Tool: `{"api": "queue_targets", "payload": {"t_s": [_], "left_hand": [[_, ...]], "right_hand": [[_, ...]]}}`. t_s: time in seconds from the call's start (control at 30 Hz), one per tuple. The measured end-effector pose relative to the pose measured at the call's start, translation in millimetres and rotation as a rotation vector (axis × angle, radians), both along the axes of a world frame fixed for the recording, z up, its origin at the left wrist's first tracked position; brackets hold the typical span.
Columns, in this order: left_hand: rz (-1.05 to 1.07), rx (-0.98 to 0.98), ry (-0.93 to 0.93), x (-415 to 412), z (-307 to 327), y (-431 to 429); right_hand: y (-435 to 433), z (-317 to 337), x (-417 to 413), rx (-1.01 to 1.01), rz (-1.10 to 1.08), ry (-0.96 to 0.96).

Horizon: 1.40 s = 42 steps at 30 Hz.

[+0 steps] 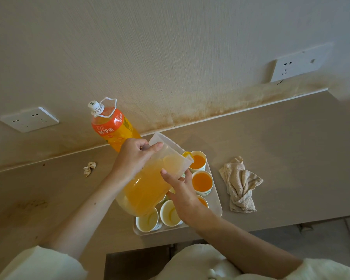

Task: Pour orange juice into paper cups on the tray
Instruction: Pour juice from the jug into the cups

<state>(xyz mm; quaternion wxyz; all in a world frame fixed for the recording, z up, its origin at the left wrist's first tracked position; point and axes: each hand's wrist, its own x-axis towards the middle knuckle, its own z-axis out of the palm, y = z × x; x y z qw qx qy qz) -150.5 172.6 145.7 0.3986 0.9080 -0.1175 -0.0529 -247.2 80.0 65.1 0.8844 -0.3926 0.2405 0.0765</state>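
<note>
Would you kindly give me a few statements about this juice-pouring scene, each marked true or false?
1. The clear plastic pitcher is tilted, its spout over the far paper cup. True.
2. The capped orange juice bottle lies on its side. False: it stands upright behind the pitcher.
3. The left hand grips the pitcher near its top and the right hand rests against its side. True.
4. Every cup on the white tray is full. False: the two nearest cups look empty.
5. The crumpled beige cloth lies on the tray. False: it lies on the counter, right of the tray.
</note>
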Motion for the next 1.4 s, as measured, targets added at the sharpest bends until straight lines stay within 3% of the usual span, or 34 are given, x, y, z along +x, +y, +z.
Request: {"api": "queue_targets", "payload": {"t_s": [1.4], "left_hand": [[-0.011,-0.010,-0.034,1.7,-5.3,1.5]], "right_hand": [[2.0,-3.2,-1.4,0.004,0.004,0.009]]}}
